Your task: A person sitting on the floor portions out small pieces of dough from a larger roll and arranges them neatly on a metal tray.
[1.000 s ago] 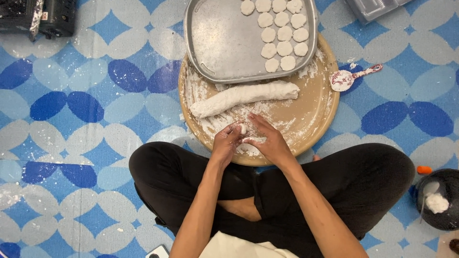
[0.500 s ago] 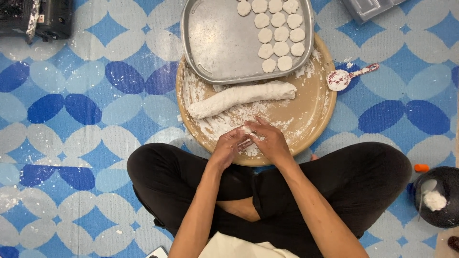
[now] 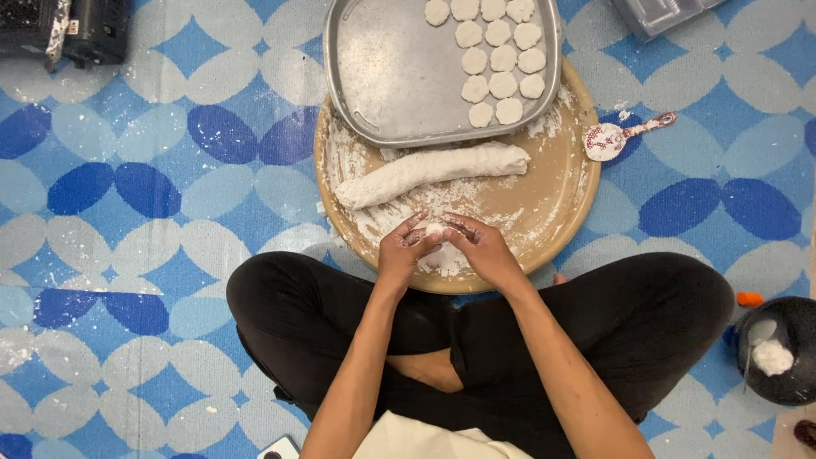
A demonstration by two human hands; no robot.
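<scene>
I sit cross-legged on a patterned floor mat. My left hand (image 3: 404,252) and my right hand (image 3: 480,246) meet over the near edge of a round wooden board (image 3: 557,200), pinching a small piece of white dough (image 3: 434,229) between the fingertips of both. A long log of dough (image 3: 429,172) lies across the floured board just beyond my hands. Behind it, a metal tray (image 3: 387,72) rests on the board's far side and carries several flattened dough discs (image 3: 497,59) in its right part.
A small patterned spoon (image 3: 616,138) lies on the mat right of the board. A black bowl with flour (image 3: 778,348) stands at the right edge. A dark appliance (image 3: 68,30) sits at top left, a grey container (image 3: 659,13) at top right.
My hands stay together over the board's near edge, working the small dough piece; fingers shift slightly. The log and tray have not moved.
</scene>
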